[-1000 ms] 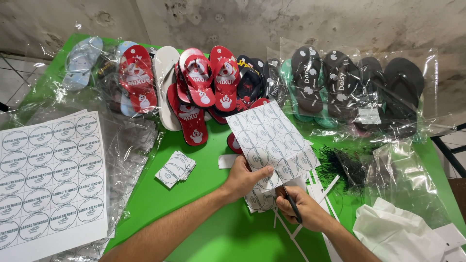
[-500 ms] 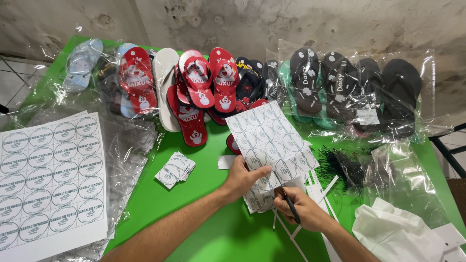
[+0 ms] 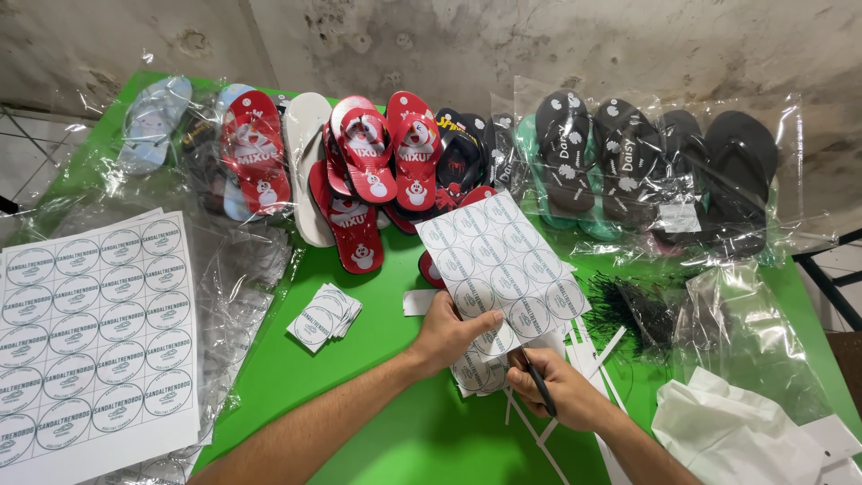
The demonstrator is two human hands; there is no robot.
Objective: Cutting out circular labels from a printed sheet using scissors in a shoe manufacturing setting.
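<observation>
a person's left hand [image 3: 449, 337] pinches the near edge of a label sheet [image 3: 503, 265], holding it tilted up off the green table [image 3: 395, 431] so its lower rows meet the scissors [image 3: 539, 386], a dark tool closed in the right hand [image 3: 561, 391] at five o'clock from the sheet's centre; the blades are hidden under the paper, so how wide they stand cannot be told. the sheet is thin white paper printed with rows of round labels, stiff enough to stay flat in the air. beneath the hands lies a loose heap of cut labels [image 3: 476, 373], and thin white offcuts [image 3: 575, 350] fan out at three o'clock, seemingly where they fell from the cutting. a small square stack [image 3: 325, 316] sits apart at nine o'clock, probably kept clear of the scraps. a full uncut sheet [image 3: 94, 332] lies flat at the far left on crinkled clear bags [image 3: 238, 287]. along twelve o'clock, red flip-flops [image 3: 386, 153] with cartoon prints and dark flip-flops [image 3: 628, 162] in glossy plastic sleeves lean in a row against the rough wall. a tangle of black ties [image 3: 628, 305] rests at three o'clock.
</observation>
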